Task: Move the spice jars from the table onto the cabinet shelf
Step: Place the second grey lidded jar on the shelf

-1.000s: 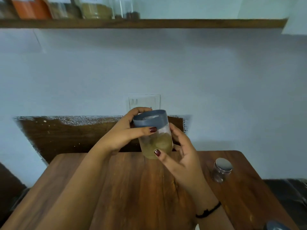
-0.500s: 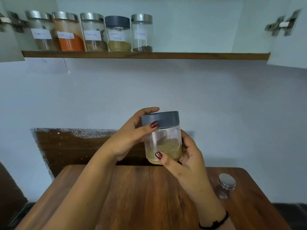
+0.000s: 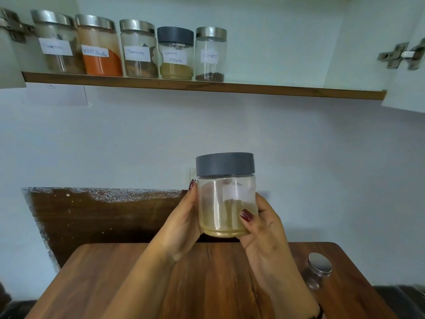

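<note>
A clear spice jar (image 3: 224,203) with a grey lid and yellowish powder is held upright above the wooden table (image 3: 115,279). My left hand (image 3: 181,224) grips its left side and my right hand (image 3: 259,229) its right side, thumb across the glass. A small glass jar with a metal lid (image 3: 318,271) stands on the table at the right. Up on the cabinet shelf (image 3: 287,89), several labelled jars stand in a row at the left, ending with the cloves jar (image 3: 210,54).
The shelf's right half, beyond the cloves jar, holds nothing. An open cabinet door with a hinge (image 3: 402,56) hangs at the upper right, another hinge (image 3: 11,26) at the upper left. A dark wooden board (image 3: 103,215) leans on the wall behind the table.
The jar has risen and moved right. My left hand slid from the lid down to the jar's side. The view tilted up, showing the whole shelf row.
</note>
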The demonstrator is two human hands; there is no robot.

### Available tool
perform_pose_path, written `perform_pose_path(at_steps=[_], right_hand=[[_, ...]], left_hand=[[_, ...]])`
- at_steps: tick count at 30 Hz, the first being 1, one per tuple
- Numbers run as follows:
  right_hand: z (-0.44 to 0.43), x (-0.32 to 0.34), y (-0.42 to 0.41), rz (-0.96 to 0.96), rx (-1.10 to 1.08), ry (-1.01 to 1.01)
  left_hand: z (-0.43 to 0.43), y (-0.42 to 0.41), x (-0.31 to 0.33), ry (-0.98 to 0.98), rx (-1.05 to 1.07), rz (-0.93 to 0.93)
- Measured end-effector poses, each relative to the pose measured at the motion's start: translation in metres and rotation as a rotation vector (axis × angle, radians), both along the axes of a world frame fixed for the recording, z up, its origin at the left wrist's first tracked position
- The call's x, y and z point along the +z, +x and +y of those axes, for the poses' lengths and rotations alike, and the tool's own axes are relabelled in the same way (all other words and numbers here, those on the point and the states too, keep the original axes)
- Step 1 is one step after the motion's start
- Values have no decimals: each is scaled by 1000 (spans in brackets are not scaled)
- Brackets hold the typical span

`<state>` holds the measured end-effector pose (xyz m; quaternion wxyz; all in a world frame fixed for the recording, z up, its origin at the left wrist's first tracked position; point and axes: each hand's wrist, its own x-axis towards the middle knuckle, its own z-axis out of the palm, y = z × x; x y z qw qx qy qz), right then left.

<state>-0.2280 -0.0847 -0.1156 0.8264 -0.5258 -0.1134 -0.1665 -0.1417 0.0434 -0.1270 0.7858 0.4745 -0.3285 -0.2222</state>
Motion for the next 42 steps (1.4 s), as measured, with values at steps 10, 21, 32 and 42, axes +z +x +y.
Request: perform_pose_path(at_steps=[10,21,32,42], right_hand=[[8,-9,20,93,109,347],[10,-7,16,-13,-393,-198],[15,-11,23,-30,-352,-185],[15,-7,30,-19,91,221]], left_hand=[[-1,8,14,-4,40,27],[-5,17,14,5,304,-106],[-8,6,20,207,395,-258],[5,8,21,48,196,-70]])
